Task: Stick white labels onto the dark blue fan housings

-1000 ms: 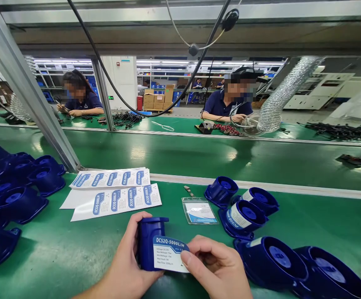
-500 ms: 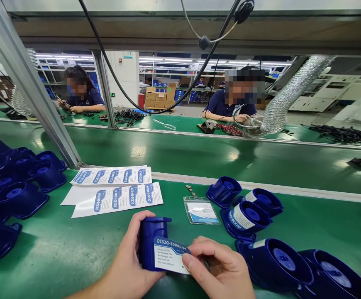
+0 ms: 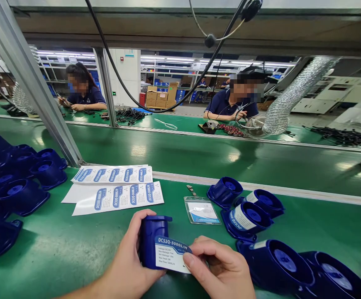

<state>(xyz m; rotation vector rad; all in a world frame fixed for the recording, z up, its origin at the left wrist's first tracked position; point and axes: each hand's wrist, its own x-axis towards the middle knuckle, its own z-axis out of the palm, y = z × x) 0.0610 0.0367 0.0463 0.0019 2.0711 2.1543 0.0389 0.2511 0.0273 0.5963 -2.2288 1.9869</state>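
Note:
In the head view, my left hand (image 3: 133, 253) is wrapped round a dark blue plastic housing (image 3: 155, 228), which is turned on its side above the green bench. Between the thumb and fingers of my right hand (image 3: 218, 265) is the right end of a blue and white label (image 3: 171, 253) printed "DC52Q-5000L/H". The label's left end lies against the housing's side; its right end stands off it. Beyond my hands lie sheets of the same labels (image 3: 118, 198), one with a bare backing part at its left.
Several blue housings (image 3: 21, 193) crowd the left side. More stand on the right, some bearing labels (image 3: 244, 218). A badge holder (image 3: 202, 211) lies between. A metal post (image 3: 43, 95) rises at left, and a black cable (image 3: 118, 85) hangs overhead. Two co-workers sit across the bench.
My hands and the label hold almost the same pose on the housing. The whole view has shifted slightly. The co-worker at right has raised a hand a little.

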